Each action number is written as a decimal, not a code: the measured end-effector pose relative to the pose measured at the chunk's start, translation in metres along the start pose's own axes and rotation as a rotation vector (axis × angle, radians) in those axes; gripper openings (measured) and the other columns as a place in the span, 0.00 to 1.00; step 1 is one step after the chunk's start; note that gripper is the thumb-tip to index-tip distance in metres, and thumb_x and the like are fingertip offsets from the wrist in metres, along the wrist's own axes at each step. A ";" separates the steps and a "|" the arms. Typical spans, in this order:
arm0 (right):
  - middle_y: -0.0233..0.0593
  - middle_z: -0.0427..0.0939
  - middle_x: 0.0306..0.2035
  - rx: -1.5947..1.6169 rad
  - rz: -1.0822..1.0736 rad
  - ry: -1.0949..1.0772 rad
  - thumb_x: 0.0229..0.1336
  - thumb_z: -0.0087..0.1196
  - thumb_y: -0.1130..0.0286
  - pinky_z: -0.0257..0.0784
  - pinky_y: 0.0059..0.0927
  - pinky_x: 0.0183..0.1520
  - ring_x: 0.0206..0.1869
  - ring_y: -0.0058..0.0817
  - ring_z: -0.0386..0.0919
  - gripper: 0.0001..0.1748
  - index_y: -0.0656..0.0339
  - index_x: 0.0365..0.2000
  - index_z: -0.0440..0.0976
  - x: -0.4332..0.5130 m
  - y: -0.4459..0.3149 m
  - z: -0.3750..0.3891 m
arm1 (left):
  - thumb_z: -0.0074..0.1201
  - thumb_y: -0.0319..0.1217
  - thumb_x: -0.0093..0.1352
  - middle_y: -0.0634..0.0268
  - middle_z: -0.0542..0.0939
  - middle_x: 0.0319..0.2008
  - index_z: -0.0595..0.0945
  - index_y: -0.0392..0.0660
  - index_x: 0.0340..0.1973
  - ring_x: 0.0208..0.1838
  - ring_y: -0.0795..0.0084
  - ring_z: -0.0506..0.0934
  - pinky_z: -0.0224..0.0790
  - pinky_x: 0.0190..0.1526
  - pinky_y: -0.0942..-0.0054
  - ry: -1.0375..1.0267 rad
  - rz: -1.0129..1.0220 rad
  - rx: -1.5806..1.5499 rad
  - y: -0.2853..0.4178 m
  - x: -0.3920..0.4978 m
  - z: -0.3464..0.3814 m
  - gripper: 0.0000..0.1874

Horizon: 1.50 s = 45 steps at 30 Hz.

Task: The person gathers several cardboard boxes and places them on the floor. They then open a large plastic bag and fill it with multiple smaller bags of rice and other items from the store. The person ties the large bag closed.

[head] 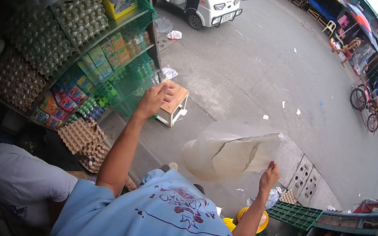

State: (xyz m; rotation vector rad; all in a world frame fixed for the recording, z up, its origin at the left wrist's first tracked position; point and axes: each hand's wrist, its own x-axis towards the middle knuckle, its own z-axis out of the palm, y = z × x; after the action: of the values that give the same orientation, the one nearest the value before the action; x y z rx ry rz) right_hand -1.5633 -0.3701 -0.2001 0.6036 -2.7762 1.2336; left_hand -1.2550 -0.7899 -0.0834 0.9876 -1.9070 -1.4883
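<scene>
My right hand (270, 174) grips the edge of a large translucent plastic bag (222, 153). The bag bulges out to the left of that hand above the pavement, and its tan-tinted side is creased. Whether anything lies inside it, I cannot tell. My left hand (156, 99) is raised with its fingers loosely bent and apart, and nothing shows in it. Beyond it, partly covered by the hand, stands a small stool (177, 95) with a wooden top and white legs.
At left, a netted shelf holds egg trays (33, 39), drink packs (65, 95) and bottles. Loose egg trays (81, 135) lie below, near a person in a pale shirt (26, 173). A green crate (294, 215) and bottles fill the right. A white vehicle (215, 4) stands on the street.
</scene>
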 end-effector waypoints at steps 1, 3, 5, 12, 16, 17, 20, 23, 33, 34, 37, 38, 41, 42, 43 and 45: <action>0.53 0.70 0.23 0.019 0.016 0.039 0.75 0.47 0.63 0.64 0.44 0.33 0.26 0.45 0.65 0.19 0.70 0.33 0.72 -0.002 0.001 -0.006 | 0.41 0.47 0.82 0.54 0.85 0.46 0.78 0.38 0.60 0.48 0.67 0.84 0.78 0.44 0.67 -0.089 -0.017 -0.029 -0.002 0.013 -0.001 0.26; 0.54 0.73 0.24 0.094 0.016 0.135 0.75 0.47 0.63 0.66 0.42 0.34 0.26 0.45 0.67 0.17 0.70 0.36 0.75 -0.006 0.003 -0.016 | 0.44 0.48 0.81 0.56 0.84 0.52 0.76 0.40 0.63 0.50 0.66 0.84 0.78 0.46 0.66 -0.221 -0.071 -0.037 -0.005 0.033 0.010 0.26; 0.51 0.75 0.26 0.077 0.025 0.197 0.75 0.46 0.64 0.67 0.40 0.36 0.28 0.41 0.70 0.16 0.69 0.40 0.77 -0.012 0.000 -0.021 | 0.56 0.48 0.76 0.54 0.78 0.62 0.70 0.42 0.69 0.59 0.62 0.80 0.77 0.54 0.62 -0.545 -0.175 -0.097 -0.006 0.045 0.044 0.33; 0.50 0.81 0.38 0.114 0.037 0.273 0.76 0.45 0.66 0.73 0.34 0.43 0.41 0.35 0.79 0.16 0.68 0.45 0.79 -0.016 -0.032 -0.031 | 0.70 0.44 0.65 0.48 0.66 0.72 0.66 0.45 0.73 0.77 0.52 0.60 0.51 0.76 0.58 -1.101 0.237 0.150 -0.024 -0.008 0.225 0.45; 0.56 0.57 0.73 0.374 0.017 0.310 0.70 0.54 0.69 0.65 0.48 0.69 0.74 0.54 0.60 0.25 0.58 0.65 0.69 -0.002 -0.011 -0.018 | 0.58 0.47 0.75 0.55 0.77 0.63 0.74 0.43 0.66 0.68 0.61 0.71 0.60 0.70 0.61 -1.075 -0.164 -0.020 -0.064 -0.017 0.305 0.30; 0.57 0.53 0.74 0.276 0.057 0.390 0.67 0.57 0.71 0.63 0.50 0.71 0.75 0.55 0.56 0.30 0.58 0.68 0.65 -0.001 0.001 -0.009 | 0.55 0.47 0.76 0.57 0.78 0.60 0.76 0.42 0.63 0.65 0.63 0.72 0.62 0.67 0.62 -1.059 -0.139 -0.026 -0.077 -0.014 0.323 0.27; 0.62 0.41 0.76 0.192 0.075 0.530 0.57 0.62 0.78 0.51 0.53 0.77 0.79 0.59 0.43 0.47 0.63 0.73 0.51 -0.004 0.048 0.026 | 0.47 0.49 0.80 0.61 0.81 0.54 0.80 0.42 0.56 0.57 0.68 0.75 0.66 0.60 0.65 -0.965 -0.179 -0.061 -0.112 -0.003 0.379 0.24; 0.60 0.44 0.76 0.230 0.215 0.457 0.56 0.62 0.76 0.55 0.55 0.74 0.78 0.57 0.47 0.48 0.62 0.73 0.50 -0.022 0.076 0.059 | 0.47 0.51 0.80 0.61 0.80 0.55 0.80 0.42 0.56 0.55 0.69 0.75 0.68 0.57 0.64 -0.914 -0.326 -0.073 -0.119 0.003 0.422 0.25; 0.59 0.80 0.32 0.236 0.538 0.221 0.58 0.65 0.59 0.74 0.50 0.43 0.40 0.59 0.80 0.21 0.67 0.42 0.75 -0.032 0.123 0.075 | 0.46 0.45 0.80 0.61 0.77 0.62 0.73 0.39 0.67 0.62 0.68 0.75 0.68 0.64 0.63 -1.485 -0.258 -0.055 -0.105 0.017 0.511 0.27; 0.57 0.79 0.27 0.196 0.527 0.270 0.59 0.64 0.59 0.72 0.51 0.39 0.35 0.60 0.79 0.19 0.66 0.36 0.75 -0.027 0.131 0.073 | 0.46 0.45 0.81 0.60 0.77 0.62 0.73 0.39 0.67 0.62 0.67 0.76 0.68 0.64 0.63 -1.522 -0.283 -0.098 -0.107 0.023 0.520 0.27; 0.55 0.77 0.21 0.114 0.561 0.501 0.62 0.61 0.62 0.69 0.53 0.34 0.30 0.61 0.78 0.16 0.66 0.28 0.74 -0.028 0.146 0.053 | 0.42 0.41 0.81 0.57 0.79 0.61 0.74 0.39 0.66 0.59 0.63 0.79 0.73 0.60 0.61 -1.494 -0.362 -0.109 -0.106 0.050 0.541 0.24; 0.55 0.76 0.21 0.096 0.588 0.554 0.63 0.60 0.63 0.68 0.53 0.34 0.30 0.61 0.77 0.16 0.66 0.27 0.73 -0.037 0.146 0.044 | 0.40 0.40 0.82 0.56 0.79 0.61 0.75 0.39 0.65 0.58 0.61 0.80 0.75 0.58 0.60 -1.455 -0.410 -0.095 -0.105 0.061 0.542 0.23; 0.55 0.78 0.24 -0.265 0.618 0.940 0.61 0.58 0.69 0.70 0.51 0.35 0.31 0.59 0.78 0.09 0.65 0.30 0.75 -0.066 0.146 -0.004 | 0.37 0.39 0.82 0.55 0.82 0.57 0.78 0.40 0.61 0.55 0.59 0.82 0.78 0.54 0.60 -1.287 -0.431 -0.104 -0.088 0.110 0.559 0.22; 0.54 0.79 0.25 -0.307 0.675 1.062 0.59 0.58 0.71 0.71 0.50 0.36 0.31 0.58 0.79 0.07 0.65 0.30 0.75 -0.080 0.147 -0.023 | 0.40 0.38 0.81 0.57 0.84 0.53 0.80 0.39 0.59 0.51 0.62 0.83 0.78 0.51 0.63 -1.305 -0.375 -0.130 -0.083 0.131 0.560 0.21; 0.52 0.80 0.26 -0.213 0.765 1.065 0.57 0.57 0.74 0.72 0.48 0.37 0.32 0.54 0.80 0.04 0.65 0.31 0.76 -0.099 0.147 -0.042 | 0.42 0.38 0.80 0.60 0.85 0.48 0.82 0.39 0.57 0.47 0.66 0.84 0.79 0.48 0.65 -1.280 -0.309 -0.130 -0.076 0.147 0.565 0.20; 0.49 0.81 0.27 -0.369 0.751 1.110 0.57 0.57 0.75 0.74 0.43 0.38 0.32 0.49 0.80 0.03 0.65 0.31 0.76 -0.123 0.142 -0.065 | 0.45 0.34 0.78 0.62 0.86 0.44 0.83 0.39 0.53 0.45 0.69 0.83 0.78 0.47 0.69 -1.465 -0.069 -0.187 -0.059 0.161 0.579 0.17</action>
State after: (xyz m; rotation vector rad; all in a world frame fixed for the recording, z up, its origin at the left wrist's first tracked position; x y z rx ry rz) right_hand -1.5096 -0.1963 -0.2802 -0.9432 -2.0824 0.6693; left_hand -1.7833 -0.5883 -0.2959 -0.3728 -2.4251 -2.7358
